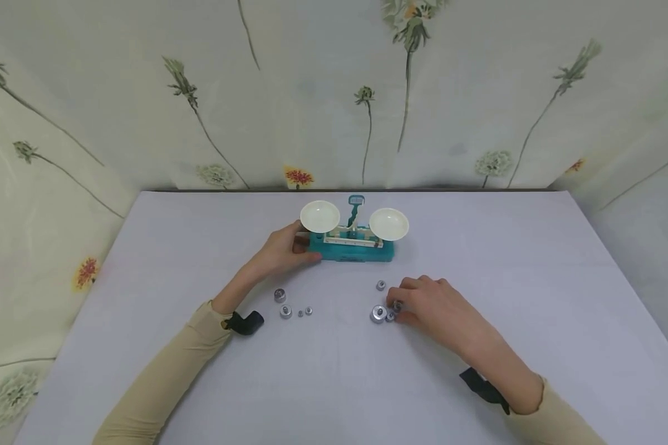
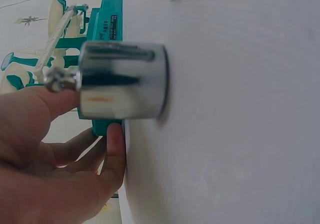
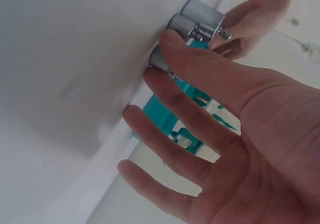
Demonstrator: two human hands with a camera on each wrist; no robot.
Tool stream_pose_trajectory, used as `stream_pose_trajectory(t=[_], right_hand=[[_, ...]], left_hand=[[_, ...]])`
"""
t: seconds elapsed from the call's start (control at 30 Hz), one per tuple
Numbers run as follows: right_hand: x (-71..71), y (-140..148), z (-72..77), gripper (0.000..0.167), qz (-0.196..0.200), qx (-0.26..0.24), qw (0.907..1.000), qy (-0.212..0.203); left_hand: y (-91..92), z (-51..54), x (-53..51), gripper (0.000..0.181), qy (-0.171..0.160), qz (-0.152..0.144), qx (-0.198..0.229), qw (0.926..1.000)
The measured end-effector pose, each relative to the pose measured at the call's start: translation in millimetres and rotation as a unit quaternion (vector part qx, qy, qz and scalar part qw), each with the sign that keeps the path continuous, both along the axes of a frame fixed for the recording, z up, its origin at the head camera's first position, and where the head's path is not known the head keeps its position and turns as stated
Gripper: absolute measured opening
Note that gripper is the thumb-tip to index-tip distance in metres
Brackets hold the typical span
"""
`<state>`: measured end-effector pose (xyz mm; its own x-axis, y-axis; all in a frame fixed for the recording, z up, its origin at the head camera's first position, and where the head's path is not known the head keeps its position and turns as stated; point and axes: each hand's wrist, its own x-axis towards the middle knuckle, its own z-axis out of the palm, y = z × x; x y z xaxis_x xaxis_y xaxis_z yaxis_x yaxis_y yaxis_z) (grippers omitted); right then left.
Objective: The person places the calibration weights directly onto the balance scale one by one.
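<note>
A teal balance scale (image 1: 351, 252) with two white pans stands near the table's back edge. My left hand (image 1: 285, 248) grips the left end of its base, and the left wrist view shows the fingers (image 2: 115, 149) against that end. Toward the front right, my right hand (image 1: 436, 309) pinches a small metal weight (image 3: 159, 58) between thumb and forefinger, its other fingers spread. Beside it stand a large knobbed weight (image 1: 378, 314) and a smaller weight (image 1: 390, 316). Another small weight (image 1: 381, 285) stands just behind them. Both pans look bare.
Several more metal weights (image 1: 286, 311) stand in a loose group in front of my left hand. One weight (image 2: 125, 81) looms large in the left wrist view. The white table (image 1: 334, 383) meets a flower-patterned cloth (image 1: 323, 93) at the back.
</note>
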<state>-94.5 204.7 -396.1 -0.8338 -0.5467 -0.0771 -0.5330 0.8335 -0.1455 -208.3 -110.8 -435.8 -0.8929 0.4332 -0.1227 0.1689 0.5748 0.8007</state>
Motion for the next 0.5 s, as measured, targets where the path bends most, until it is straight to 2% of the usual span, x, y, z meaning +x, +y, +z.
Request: stream_pose_trajectory(t=[0.17,0.5], right_hand=[[-0.4,-1.0,-1.0,0.025,0.001,0.009,0.9998,0.019],[0.9,0.0,-0.6,0.023,-0.002,0.015,0.9995,0.027]], left_hand=[[-0.7,-0.7,0.5,0.074,0.001,0.001,0.005,1.0000],[-1.4,-0.1,1.0,0.076,-0.001,-0.002,0.010,1.0000]])
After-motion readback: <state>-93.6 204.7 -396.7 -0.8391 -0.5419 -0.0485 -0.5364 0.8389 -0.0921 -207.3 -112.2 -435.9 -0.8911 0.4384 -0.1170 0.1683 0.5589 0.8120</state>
